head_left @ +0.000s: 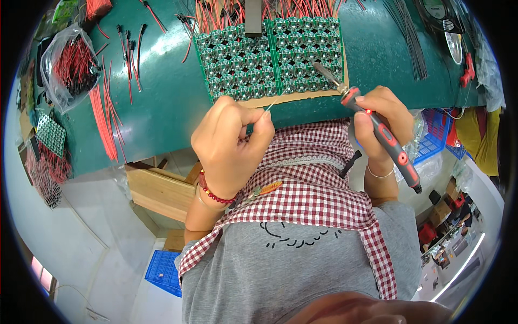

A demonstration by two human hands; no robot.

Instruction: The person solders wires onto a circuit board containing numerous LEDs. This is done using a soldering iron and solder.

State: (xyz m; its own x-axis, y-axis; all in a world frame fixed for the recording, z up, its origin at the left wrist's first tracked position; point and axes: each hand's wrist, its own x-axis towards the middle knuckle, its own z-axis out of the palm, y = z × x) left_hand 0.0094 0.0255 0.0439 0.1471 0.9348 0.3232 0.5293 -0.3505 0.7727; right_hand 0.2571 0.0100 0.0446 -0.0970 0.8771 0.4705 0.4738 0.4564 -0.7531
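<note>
My right hand [393, 116] is wrapped round a grey and red soldering iron [389, 141] with a small red light lit on its handle. The iron's tip reaches over the lower right part of a panel of small green circuit boards [237, 59]; whether it touches a board I cannot tell. Between thumb and forefinger, my left hand [229, 143] pinches a thin pale strand of solder wire [275, 101], whose end points up at the panel's near edge. Red and black wires [226, 9] stick out along the panel's far side.
Brown cardboard [302, 99] lies under the panel, and a dark grey bar [253, 19] rests across its far middle. On the green table [162, 119] are loose red wires [101, 119], a plastic bag of wires [73, 65] and black wires [408, 43]. A blue basket [431, 135] stands below right.
</note>
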